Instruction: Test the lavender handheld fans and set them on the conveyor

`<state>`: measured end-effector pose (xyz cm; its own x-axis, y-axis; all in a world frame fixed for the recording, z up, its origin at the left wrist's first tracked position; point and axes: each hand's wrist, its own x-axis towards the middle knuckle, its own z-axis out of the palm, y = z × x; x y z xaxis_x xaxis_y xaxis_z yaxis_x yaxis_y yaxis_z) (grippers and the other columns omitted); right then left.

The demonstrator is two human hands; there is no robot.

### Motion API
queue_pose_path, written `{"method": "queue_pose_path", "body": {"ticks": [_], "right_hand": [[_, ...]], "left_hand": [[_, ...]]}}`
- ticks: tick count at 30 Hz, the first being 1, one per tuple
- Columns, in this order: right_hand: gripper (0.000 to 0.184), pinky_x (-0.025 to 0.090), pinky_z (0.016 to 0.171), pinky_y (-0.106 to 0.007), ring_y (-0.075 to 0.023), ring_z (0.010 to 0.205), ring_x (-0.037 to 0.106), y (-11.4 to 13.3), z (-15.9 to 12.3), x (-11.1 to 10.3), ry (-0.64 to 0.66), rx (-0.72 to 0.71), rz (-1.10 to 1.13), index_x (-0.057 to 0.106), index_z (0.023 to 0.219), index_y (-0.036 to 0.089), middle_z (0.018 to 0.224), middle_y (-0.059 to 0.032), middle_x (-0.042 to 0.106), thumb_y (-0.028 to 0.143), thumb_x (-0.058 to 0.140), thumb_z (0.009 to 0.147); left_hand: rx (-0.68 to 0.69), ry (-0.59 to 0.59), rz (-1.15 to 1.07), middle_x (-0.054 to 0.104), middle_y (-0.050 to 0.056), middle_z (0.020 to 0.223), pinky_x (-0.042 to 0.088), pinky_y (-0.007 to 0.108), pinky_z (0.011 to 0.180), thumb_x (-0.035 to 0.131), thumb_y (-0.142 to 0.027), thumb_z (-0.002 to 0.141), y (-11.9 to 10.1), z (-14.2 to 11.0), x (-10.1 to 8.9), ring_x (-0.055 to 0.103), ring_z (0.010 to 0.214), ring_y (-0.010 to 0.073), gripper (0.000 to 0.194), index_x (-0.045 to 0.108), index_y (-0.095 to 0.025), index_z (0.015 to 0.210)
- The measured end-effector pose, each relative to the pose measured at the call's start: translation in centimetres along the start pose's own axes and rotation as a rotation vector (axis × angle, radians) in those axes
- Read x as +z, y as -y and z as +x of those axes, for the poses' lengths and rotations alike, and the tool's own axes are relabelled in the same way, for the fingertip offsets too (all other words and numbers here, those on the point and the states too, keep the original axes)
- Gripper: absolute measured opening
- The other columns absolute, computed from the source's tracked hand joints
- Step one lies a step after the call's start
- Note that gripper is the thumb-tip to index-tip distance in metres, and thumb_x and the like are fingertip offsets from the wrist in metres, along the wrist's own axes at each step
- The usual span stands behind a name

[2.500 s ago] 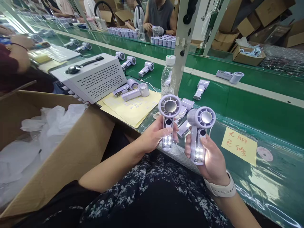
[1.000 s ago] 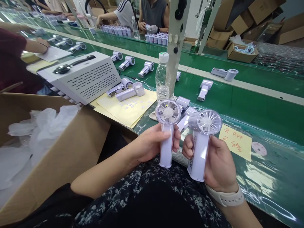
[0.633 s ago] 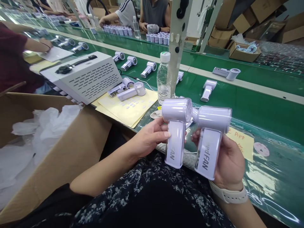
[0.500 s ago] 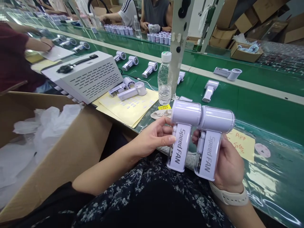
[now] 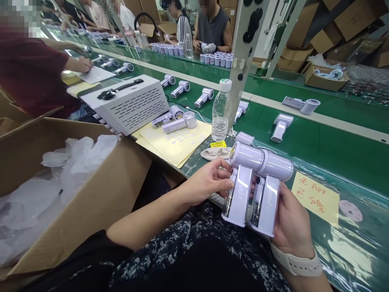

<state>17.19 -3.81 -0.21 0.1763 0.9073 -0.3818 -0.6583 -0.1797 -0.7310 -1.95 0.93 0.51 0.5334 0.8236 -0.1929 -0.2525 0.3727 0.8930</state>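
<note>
Two lilac handheld fans are held side by side above my lap, their round heads touching end to end. My left hand [image 5: 212, 182] is closed round the handle of the left handheld fan [image 5: 241, 194], thumb on its near side. Around the right handheld fan [image 5: 269, 205] my right hand [image 5: 294, 221] is wrapped from behind, most of its fingers hidden. Clear side covers on both handles show dark parts inside. Just beyond the fans, a clear water bottle [image 5: 221, 111] stands at the table edge beside a beige cloth-like piece [image 5: 215, 153].
A cardboard box [image 5: 100, 202] with white plastic bags is at my left. A grey metal case [image 5: 127, 103] and yellow paper [image 5: 170, 146] with more fans lie beyond it. Several fans rest on the green conveyor [image 5: 252, 125]. A handwritten note [image 5: 316, 198] lies right. Co-workers sit opposite and left.
The view has swung a little to the left. Both fans have turned in my hands, so their side covers show more and the lettering less. My grip stays on both.
</note>
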Motion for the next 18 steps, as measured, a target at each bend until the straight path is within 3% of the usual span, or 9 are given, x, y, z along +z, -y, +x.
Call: {"method": "queue_pose_path", "body": {"ticks": [9,13,16,18], "right_hand": [[0.024,0.065,0.072,-0.043,-0.0277,0.078,0.078,-0.2,-0.2,-0.2,0.051,-0.027,-0.012,0.077,0.102,0.023,0.086,-0.0052,0.081,0.036,0.064,0.088],[0.028,0.064,0.073,-0.046,-0.0291,0.079,0.077,-0.3,-0.6,-0.4,0.091,-0.054,-0.025,0.076,0.106,0.023,0.092,-0.0076,0.082,0.041,0.061,0.091],[0.027,0.063,0.079,-0.047,-0.0301,0.089,0.076,0.1,-1.1,-0.8,0.092,-0.215,-0.118,0.074,0.112,0.026,0.101,-0.0064,0.081,0.040,0.067,0.090],[0.035,0.059,0.091,-0.049,-0.0319,0.104,0.073,0.7,-1.8,-1.0,0.105,-0.402,-0.301,0.074,0.115,0.028,0.111,-0.0066,0.080,0.036,0.079,0.082]], "left_hand": [[0.001,0.040,0.016,0.071,0.001,0.081,0.054,0.023,0.061,0.092,-0.056,0.064,-0.1,-0.3,-0.3,0.068,0.070,0.0146,0.066,0.048,-0.020,0.097],[-0.005,0.081,0.059,0.071,0.004,0.092,0.056,0.030,0.072,0.090,-0.053,0.068,-0.7,-0.6,-0.3,0.072,0.080,0.0184,0.064,0.047,-0.020,0.101],[0.064,0.091,0.223,0.073,0.010,0.108,0.056,0.035,0.083,0.083,-0.039,0.077,-1.2,-0.9,-0.2,0.072,0.097,0.0228,0.048,0.049,-0.021,0.106],[0.199,0.019,0.428,0.074,0.011,0.112,0.055,0.040,0.092,0.080,-0.030,0.078,-1.2,-1.1,-0.2,0.072,0.105,0.0264,0.041,0.054,-0.021,0.108]]}}
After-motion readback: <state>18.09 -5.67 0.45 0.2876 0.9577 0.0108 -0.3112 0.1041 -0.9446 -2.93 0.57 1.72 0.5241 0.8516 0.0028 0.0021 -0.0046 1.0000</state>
